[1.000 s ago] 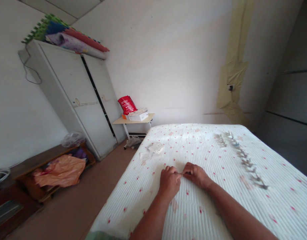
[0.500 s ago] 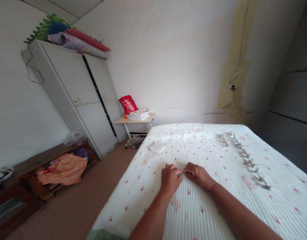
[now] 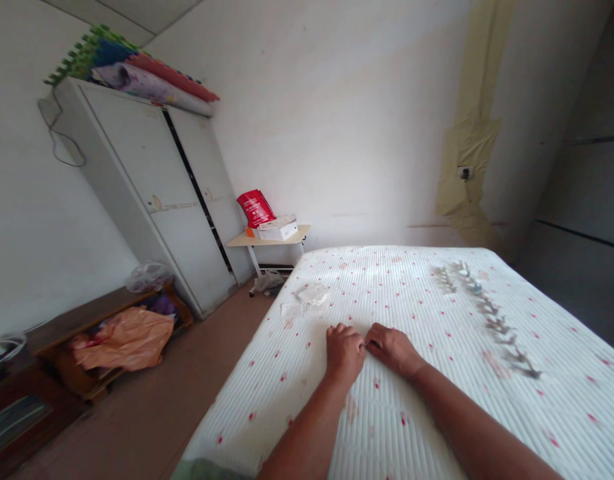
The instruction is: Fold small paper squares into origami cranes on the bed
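My left hand [image 3: 345, 348] and my right hand [image 3: 393, 348] meet above the bed [image 3: 377, 413], which has a white ribbed cover with red dots. Both have their fingers pinched together, the fingertips almost touching. Whatever lies between them is too small and hidden to make out. Beyond my left hand, a clear plastic packet [image 3: 314, 295] rests on the cover. To the right of my right hand runs a slanting row of small greyish folded-looking pieces [image 3: 499, 325], with a shorter row [image 3: 445, 280] beside its far end.
A small table [image 3: 269, 241] behind the bed carries a red bag [image 3: 255, 208] and a white box [image 3: 278, 231]. At the left stand a grey cabinet [image 3: 147, 173] with rolled mats on top and a low wooden bench [image 3: 81, 313] with an orange plastic bag [image 3: 127, 339].
My left hand has turned slightly and its fingers have closed in more. The small grey piece seen between the fingertips before is now hidden. My right hand has barely moved.
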A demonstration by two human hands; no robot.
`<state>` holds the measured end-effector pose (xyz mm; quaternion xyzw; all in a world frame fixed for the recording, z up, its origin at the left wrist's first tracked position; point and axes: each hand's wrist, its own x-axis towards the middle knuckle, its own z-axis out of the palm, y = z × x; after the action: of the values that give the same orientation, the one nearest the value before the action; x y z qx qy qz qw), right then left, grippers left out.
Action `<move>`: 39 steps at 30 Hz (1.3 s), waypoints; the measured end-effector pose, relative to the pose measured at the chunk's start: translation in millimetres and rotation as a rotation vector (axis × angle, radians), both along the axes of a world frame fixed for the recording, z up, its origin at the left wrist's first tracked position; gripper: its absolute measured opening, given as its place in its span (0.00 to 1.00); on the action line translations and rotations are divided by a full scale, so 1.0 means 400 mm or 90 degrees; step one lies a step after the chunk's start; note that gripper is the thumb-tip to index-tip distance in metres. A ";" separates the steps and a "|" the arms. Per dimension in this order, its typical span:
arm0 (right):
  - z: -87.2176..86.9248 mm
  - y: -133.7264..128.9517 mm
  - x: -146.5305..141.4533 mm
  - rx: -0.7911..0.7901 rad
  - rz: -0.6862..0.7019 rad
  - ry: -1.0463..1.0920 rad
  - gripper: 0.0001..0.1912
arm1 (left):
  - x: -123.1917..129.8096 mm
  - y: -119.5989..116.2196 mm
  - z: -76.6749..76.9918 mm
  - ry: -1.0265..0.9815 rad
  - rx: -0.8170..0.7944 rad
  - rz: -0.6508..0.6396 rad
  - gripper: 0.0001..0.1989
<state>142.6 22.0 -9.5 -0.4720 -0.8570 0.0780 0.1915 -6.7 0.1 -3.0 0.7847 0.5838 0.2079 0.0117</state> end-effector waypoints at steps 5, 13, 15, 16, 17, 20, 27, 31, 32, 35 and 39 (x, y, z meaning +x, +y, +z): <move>-0.005 -0.001 -0.011 0.043 0.010 -0.041 0.10 | 0.000 -0.001 0.004 0.022 0.009 -0.029 0.07; -0.009 -0.009 0.010 -0.020 0.040 0.034 0.11 | -0.033 -0.037 0.015 0.048 0.017 -0.127 0.11; -0.005 -0.015 0.012 -0.028 0.039 0.054 0.11 | -0.040 -0.050 0.016 0.046 0.026 -0.143 0.11; -0.002 -0.018 0.012 -0.029 0.040 0.063 0.11 | -0.042 -0.055 0.016 0.046 0.031 -0.142 0.12; 0.000 -0.020 0.012 -0.028 0.043 0.071 0.11 | -0.043 -0.058 0.015 0.047 0.033 -0.140 0.12; 0.006 -0.026 0.011 -0.026 0.060 0.088 0.11 | -0.042 -0.061 0.010 0.057 0.031 -0.127 0.12; 0.002 -0.028 0.009 -0.036 0.031 0.085 0.11 | -0.040 -0.056 0.005 0.067 0.038 -0.122 0.11; 0.005 -0.028 0.001 -0.054 -0.024 0.090 0.11 | -0.041 -0.056 0.007 0.060 0.031 -0.123 0.11; 0.007 -0.027 -0.002 -0.063 -0.040 0.092 0.11 | -0.042 -0.057 0.008 0.058 0.028 -0.126 0.11; 0.014 -0.022 -0.012 -0.102 -0.087 0.095 0.10 | -0.045 -0.058 0.014 0.055 0.012 -0.136 0.12; 0.023 -0.004 -0.021 -0.166 -0.145 0.081 0.09 | -0.049 -0.059 0.014 0.047 0.003 -0.142 0.10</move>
<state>134.4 20.2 -0.4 -0.5810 -0.7668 0.1958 0.1900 -26.4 -23.6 2.5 0.8520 0.4925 0.1774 0.0115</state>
